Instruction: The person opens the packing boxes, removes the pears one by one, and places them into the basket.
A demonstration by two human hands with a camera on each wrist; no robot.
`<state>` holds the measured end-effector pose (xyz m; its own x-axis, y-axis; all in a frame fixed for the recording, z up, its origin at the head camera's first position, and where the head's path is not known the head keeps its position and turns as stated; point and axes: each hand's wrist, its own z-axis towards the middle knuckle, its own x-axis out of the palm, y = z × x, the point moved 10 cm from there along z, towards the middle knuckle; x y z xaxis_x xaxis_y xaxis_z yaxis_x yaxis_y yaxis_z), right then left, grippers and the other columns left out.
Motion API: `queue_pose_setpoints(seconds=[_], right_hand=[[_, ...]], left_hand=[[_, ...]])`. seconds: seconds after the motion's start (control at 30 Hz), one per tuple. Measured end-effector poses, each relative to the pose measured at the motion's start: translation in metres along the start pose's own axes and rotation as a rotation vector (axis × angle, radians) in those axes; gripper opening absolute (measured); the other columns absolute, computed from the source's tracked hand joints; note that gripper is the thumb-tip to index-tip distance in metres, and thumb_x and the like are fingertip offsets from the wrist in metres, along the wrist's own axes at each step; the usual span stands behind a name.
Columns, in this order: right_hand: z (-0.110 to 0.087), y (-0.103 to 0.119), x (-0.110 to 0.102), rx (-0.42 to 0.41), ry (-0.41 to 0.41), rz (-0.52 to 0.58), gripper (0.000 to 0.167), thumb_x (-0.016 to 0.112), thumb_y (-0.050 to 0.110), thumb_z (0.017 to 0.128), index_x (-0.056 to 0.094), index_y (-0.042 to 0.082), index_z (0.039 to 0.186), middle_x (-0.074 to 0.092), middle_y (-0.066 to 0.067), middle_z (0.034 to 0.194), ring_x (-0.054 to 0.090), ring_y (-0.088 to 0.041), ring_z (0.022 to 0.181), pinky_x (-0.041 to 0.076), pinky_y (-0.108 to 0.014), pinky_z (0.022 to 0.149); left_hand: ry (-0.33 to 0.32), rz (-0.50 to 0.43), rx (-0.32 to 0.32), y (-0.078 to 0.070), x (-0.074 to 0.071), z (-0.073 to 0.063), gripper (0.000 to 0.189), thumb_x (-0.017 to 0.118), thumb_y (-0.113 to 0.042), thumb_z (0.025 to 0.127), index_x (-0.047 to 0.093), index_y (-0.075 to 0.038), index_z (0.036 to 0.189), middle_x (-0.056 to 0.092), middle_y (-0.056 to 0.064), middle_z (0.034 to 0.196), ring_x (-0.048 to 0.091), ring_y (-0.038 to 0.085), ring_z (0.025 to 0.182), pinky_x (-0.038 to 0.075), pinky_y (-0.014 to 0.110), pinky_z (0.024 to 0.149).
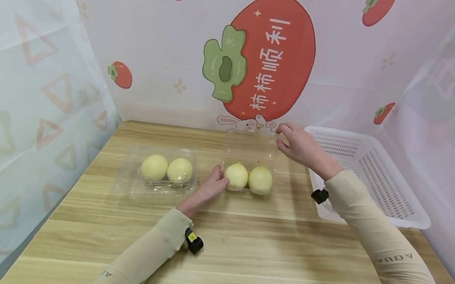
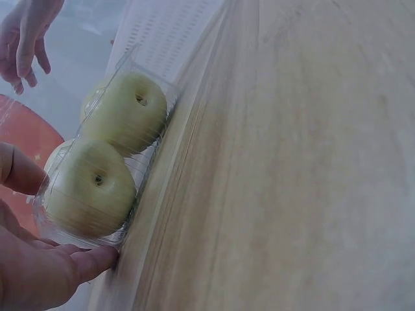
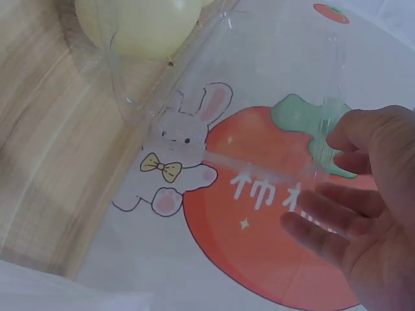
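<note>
I think I'm closing the clear plastic box of round yellow fruits: left fingers hold it, loosely spread right fingers, maybe touching the see-through lid, should fold that down

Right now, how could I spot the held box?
On the table, find the white basket. Left of it, the nearer box holds two pale fruits; its lid stands raised. The left hand grips this one, not the farther box.
</note>
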<state>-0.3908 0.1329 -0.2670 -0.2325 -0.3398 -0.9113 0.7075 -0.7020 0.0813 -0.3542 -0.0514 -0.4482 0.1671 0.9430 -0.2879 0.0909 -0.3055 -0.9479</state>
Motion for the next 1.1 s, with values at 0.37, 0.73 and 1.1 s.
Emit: queue_pose_setpoints(seconds=[0.37,0.73,1.1], right_hand=[[-0.006,-0.004,-0.004,0.021,-0.011,-0.007,0.035,0.066,0.009,0.091,0.058,-0.002,0.122,0.059,-0.022,0.125,0.057,-0.037,0.116,0.052,-0.052,0.095],[-0.011,0.002,-0.004,0.027,-0.002,-0.006,0.035,0.065,0.011,0.091,0.058,0.001,0.124,0.060,-0.021,0.127,0.057,-0.037,0.118,0.051,-0.052,0.097],[-0.018,0.013,-0.001,-0.002,0.016,0.002,0.035,0.063,0.013,0.093,0.057,0.001,0.125,0.061,-0.018,0.124,0.060,-0.034,0.112,0.053,-0.050,0.094]], left_hand=[[0.010,0.002,-0.001,-0.003,0.001,-0.003,0.085,0.049,-0.013,0.085,0.003,0.004,0.155,0.032,0.027,0.155,0.032,0.035,0.145,0.022,0.047,0.123],[-0.027,-0.051,-0.004,-0.004,-0.004,0.000,0.083,0.049,-0.013,0.087,0.006,-0.001,0.156,0.018,0.026,0.161,0.022,0.038,0.149,0.020,0.050,0.123],[-0.181,-0.182,0.071,-0.016,-0.017,0.006,0.060,0.048,-0.015,0.095,0.025,-0.007,0.150,0.025,0.022,0.157,0.027,0.040,0.146,0.025,0.052,0.121]])
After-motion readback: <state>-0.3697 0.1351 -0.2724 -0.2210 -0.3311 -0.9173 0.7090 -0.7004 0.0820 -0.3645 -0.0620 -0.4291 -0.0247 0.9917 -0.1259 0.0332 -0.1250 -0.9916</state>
